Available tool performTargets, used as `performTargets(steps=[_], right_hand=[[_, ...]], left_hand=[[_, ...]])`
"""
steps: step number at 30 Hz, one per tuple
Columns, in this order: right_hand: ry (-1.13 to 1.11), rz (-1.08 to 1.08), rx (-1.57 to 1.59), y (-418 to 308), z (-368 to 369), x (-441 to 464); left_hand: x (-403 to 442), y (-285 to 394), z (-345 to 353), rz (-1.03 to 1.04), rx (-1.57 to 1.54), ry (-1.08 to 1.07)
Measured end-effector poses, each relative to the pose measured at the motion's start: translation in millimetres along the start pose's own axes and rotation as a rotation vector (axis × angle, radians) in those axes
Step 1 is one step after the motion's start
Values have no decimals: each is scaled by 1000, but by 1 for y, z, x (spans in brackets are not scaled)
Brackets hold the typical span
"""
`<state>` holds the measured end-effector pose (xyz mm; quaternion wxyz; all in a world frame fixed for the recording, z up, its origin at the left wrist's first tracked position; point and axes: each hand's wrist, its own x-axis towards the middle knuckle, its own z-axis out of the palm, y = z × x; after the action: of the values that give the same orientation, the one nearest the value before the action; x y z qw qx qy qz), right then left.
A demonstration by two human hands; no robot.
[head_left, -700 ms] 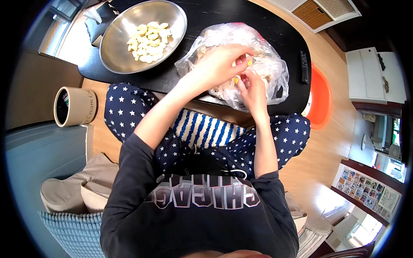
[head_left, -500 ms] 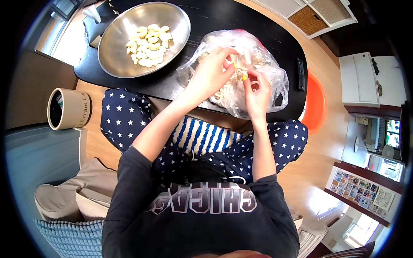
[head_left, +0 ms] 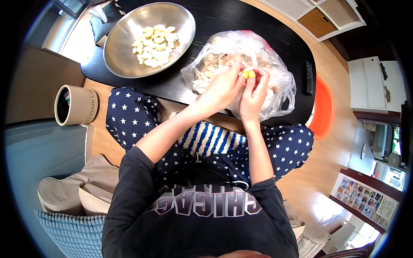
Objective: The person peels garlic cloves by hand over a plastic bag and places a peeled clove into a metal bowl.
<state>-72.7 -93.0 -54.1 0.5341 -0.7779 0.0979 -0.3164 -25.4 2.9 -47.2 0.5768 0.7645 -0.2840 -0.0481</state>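
Over a clear plastic bag holding papery garlic skins and pale garlic pieces, my two hands meet at the fingertips. My left hand reaches in from the left, pinching. My right hand is closed too, its thumb beside the left thumb; both thumbnails look bright yellow. A small pale garlic clove seems to be between the fingertips, mostly covered by them. To the left, a wide steel bowl holds a heap of peeled garlic cloves.
The bag and bowl stand on a black table with a remote control at its right end. An orange round object is beyond that end. A cream bin stands on the floor at left. My crossed legs are under the near edge.
My hands have come together, thumbs now side by side, where they were slightly apart before. The left hand has moved right and down. The whole view has shifted slightly.
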Motion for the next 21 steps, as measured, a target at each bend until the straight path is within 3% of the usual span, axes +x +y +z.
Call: performTargets(steps=[8,14,17,21], right_hand=[[6,-26,-282,-7,2,-2],[-1,1,-247,-7,1,-2],[-97,172,11,12,-5,7],[-107,223,28,15,-13,11]], left_hand=[[-4,-3,13,-109,-131,-22],[-4,-6,17,-182,-116,63],[4,-9,6,-494,-481,-58],[9,-13,-4,-429,-445,-32]])
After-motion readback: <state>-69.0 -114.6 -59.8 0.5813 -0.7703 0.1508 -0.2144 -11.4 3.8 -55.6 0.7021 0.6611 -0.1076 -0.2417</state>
